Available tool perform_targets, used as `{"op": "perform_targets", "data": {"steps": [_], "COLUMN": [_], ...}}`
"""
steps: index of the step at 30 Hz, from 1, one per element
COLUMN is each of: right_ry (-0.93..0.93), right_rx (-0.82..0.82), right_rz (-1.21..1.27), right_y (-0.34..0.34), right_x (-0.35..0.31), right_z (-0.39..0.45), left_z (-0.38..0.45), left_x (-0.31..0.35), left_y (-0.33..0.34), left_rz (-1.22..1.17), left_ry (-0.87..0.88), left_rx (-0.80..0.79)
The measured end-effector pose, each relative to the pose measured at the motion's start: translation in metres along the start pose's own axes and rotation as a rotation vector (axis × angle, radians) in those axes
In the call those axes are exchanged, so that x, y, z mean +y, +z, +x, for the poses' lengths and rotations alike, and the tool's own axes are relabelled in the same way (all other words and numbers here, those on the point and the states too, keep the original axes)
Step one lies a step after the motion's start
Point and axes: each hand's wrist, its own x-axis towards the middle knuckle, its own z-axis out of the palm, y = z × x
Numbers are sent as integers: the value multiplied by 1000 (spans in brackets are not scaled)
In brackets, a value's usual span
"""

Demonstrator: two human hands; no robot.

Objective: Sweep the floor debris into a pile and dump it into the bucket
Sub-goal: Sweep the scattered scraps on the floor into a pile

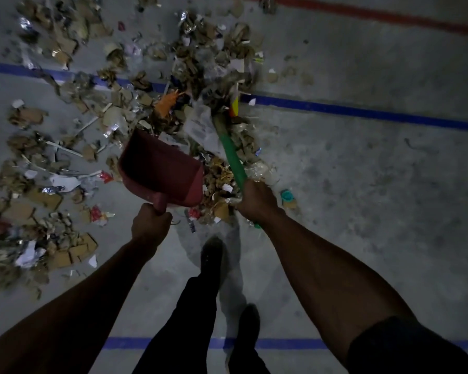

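Left hand point(150, 225) wrapped tight around the stub handle of a dark red dustpan point(162, 168), fingers clamped on it. Right hand point(257, 199) clenched on the green handle of a broom point(231, 155), fingers curled fully round it, bristle end buried in the debris point(200, 85) up near the blue floor line point(362, 110). Dustpan tilted, mouth pointing away toward the litter, apparently lifted off the floor point(362, 184); inside looks bare. Cardboard scraps, paper, foil and plastic spread wide across the left and top, thickest between pan and broom. No tidy pile yet, and no bucket in view.

Judged step: dragging loose litter toward the pan, early in the job.

Risks from here:
- Pan lip held off the floor, so swept bits likely to slide under it.
- Broom gripped with 1 hand only, low on the shaft; weak control, scraps likely to flick sideways past the pan.
- Light foil and paper prone to scattering on a fast stroke.
- Shoes point(211, 255) close behind the heap; a step forward could kick litter loose.
- Dim light, small fragments easily missed.
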Motion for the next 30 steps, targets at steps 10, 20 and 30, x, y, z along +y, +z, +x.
{"op": "perform_targets", "data": {"steps": [10, 20, 30], "right_ry": [273, 409, 310], "right_rx": [40, 0, 11], "right_rz": [231, 446, 473], "right_y": [31, 44, 49], "right_x": [81, 100, 64], "right_z": [-134, -141, -133], "left_z": [-25, -48, -54], "left_x": [10, 13, 5], "left_y": [5, 4, 12], "left_rz": [2, -10, 34], "left_ry": [0, 34, 32], "left_rx": [-52, -45, -105]}}
